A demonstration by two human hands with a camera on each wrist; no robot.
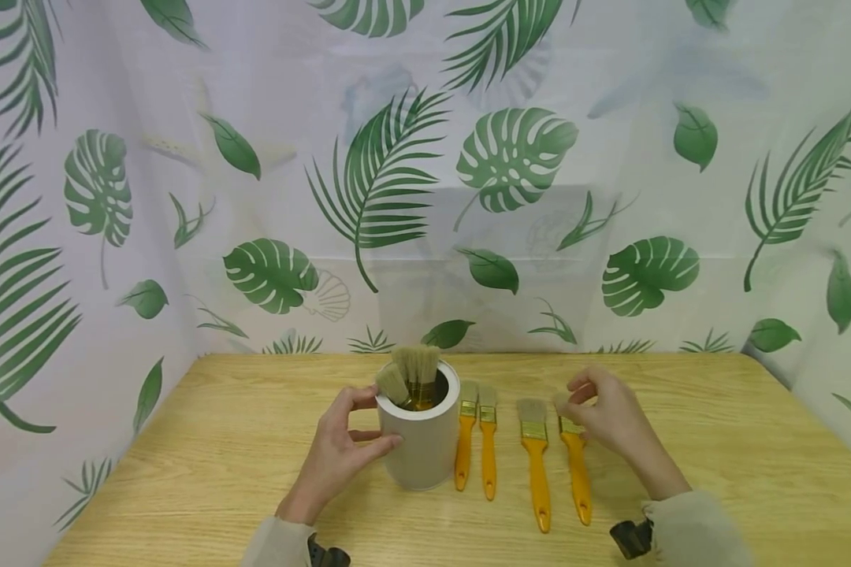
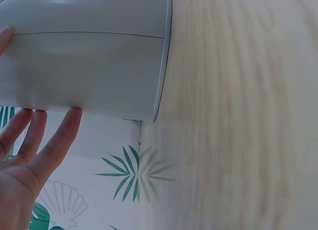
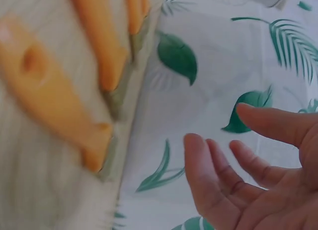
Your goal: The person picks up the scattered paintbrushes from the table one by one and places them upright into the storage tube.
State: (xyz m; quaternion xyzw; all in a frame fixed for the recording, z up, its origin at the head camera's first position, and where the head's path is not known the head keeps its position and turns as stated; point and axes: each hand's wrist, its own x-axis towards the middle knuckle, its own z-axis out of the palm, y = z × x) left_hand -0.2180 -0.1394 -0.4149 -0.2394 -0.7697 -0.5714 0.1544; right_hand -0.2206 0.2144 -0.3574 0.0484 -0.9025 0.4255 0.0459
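Observation:
My left hand (image 1: 336,445) grips the side of a white paint can (image 1: 420,453), thumb at the front and fingers at the far side near the rim. In the left wrist view the can (image 2: 89,66) shows its smooth side and bottom edge. Paintbrushes (image 1: 417,370) stand in the can with bristles up; their handles are mostly hidden inside. My right hand (image 1: 606,409) hovers over the bristle end of the rightmost paintbrush (image 1: 577,480). In the right wrist view its loosely bent fingers (image 3: 196,160) hold nothing, apart from the nearest brush (image 3: 44,86).
Left of that brush lies a wide paintbrush (image 1: 537,472). Two narrower ones, a paintbrush (image 1: 466,441) and another brush (image 1: 488,445), lie just right of the can. All have orange handles toward me on the wooden table (image 1: 206,472). A leaf-patterned curtain (image 1: 411,220) hangs behind.

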